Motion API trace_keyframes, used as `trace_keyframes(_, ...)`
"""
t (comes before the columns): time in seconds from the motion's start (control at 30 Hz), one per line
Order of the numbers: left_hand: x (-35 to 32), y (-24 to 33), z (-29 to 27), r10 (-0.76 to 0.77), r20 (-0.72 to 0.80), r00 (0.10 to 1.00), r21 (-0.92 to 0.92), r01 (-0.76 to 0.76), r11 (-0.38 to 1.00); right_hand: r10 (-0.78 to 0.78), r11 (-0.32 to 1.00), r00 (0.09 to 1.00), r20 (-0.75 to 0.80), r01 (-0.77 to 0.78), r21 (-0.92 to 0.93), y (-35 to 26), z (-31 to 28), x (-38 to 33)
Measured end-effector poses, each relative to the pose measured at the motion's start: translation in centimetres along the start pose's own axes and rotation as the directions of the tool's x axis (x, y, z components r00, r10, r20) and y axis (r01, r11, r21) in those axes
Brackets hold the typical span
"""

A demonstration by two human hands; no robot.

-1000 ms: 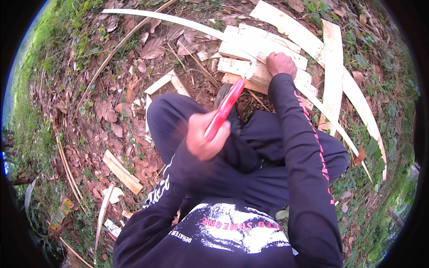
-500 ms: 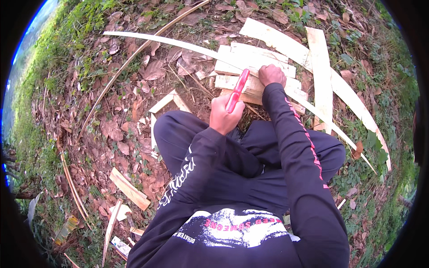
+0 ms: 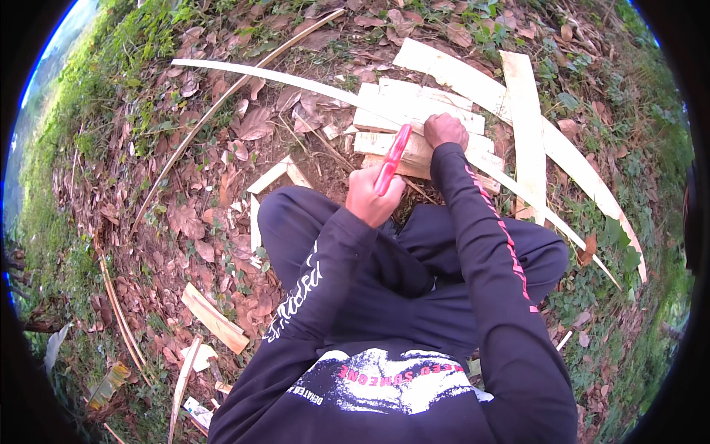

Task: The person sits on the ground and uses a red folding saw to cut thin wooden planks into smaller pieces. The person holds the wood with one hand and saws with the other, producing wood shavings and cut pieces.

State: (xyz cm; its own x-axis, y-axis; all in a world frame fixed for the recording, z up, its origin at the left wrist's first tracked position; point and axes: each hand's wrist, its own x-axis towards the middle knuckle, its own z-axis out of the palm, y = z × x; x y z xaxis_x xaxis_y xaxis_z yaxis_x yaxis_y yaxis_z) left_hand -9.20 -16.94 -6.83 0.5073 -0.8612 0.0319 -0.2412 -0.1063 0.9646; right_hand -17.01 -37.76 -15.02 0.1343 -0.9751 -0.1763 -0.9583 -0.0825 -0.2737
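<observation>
My left hand (image 3: 373,196) is closed around the lower end of a glossy red, handle-shaped tool (image 3: 393,159); its upper end points away from me, and its exact kind does not show. My right hand (image 3: 446,132) is a fist on a long, thin pale wooden strip (image 3: 296,80), which bends from far left to near right. Beneath the strip and in front of both hands lies a stack of short pale wooden boards (image 3: 414,103). The fingers of my right hand are turned down, so their hold on the strip is partly hidden.
A flat board (image 3: 526,133) crosses a long curved plank (image 3: 584,166) on the right. A brown stick (image 3: 200,122) lies at the left. An angled wooden piece (image 3: 270,176) rests by my left knee, a short offcut (image 3: 214,318) lower left. Dry leaves cover the ground.
The red tool has turned slightly in my left hand and shows a narrower side. Both hands keep nearly the same places; the strip and boards lie as before.
</observation>
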Motion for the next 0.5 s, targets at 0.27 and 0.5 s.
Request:
trace_keyframes(0.27, -4.6, 2.8, -3.7, -0.123, 0.034, 0.992, -0.119, 0.127, 0.985, -0.037, 0.998, 0.999, 0.022, 0.038, -0.058, 0.1, 0.1, 0.1)
trace_keyframes(0.5, -5.0, 1.6, -3.0, -0.084, 0.01, 0.996, -0.149, 0.085, 0.985, -0.001, 0.999, 0.999, -0.048, -0.001, -0.049, -0.3, -0.1, 0.4)
